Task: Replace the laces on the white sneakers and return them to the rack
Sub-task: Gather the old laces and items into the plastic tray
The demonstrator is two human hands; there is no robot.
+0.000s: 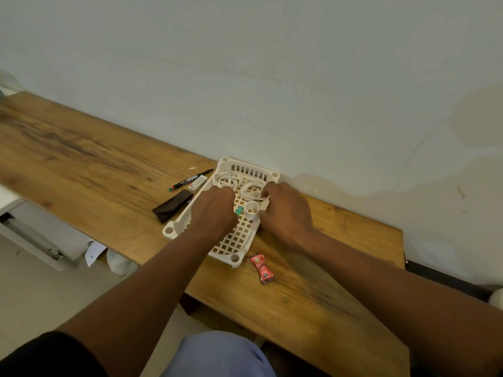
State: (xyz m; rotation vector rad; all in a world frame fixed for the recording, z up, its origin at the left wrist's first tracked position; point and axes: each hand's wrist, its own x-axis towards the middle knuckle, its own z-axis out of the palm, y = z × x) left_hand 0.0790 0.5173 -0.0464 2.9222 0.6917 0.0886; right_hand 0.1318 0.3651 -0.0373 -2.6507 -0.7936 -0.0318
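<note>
A cream plastic lattice tray (234,244) lies on the wooden table against the wall. Two coils of white shoelace lie at its far end: one on the left (224,179), one on the right (251,190). My left hand (215,208) reaches into the tray with fingers curled at the left coil. My right hand (285,210) is at the tray's right edge, its fingertips pinching the right coil. A small white cup (251,209) and a green piece (238,210) sit between my hands. No sneakers are in view.
Left of the tray lie a black marker (190,180), a small white box (198,183) and a dark pouch (172,205). A red sachet (261,268) lies near the tray's front corner. The table (81,159) stretches far to the left; the wall is right behind the tray.
</note>
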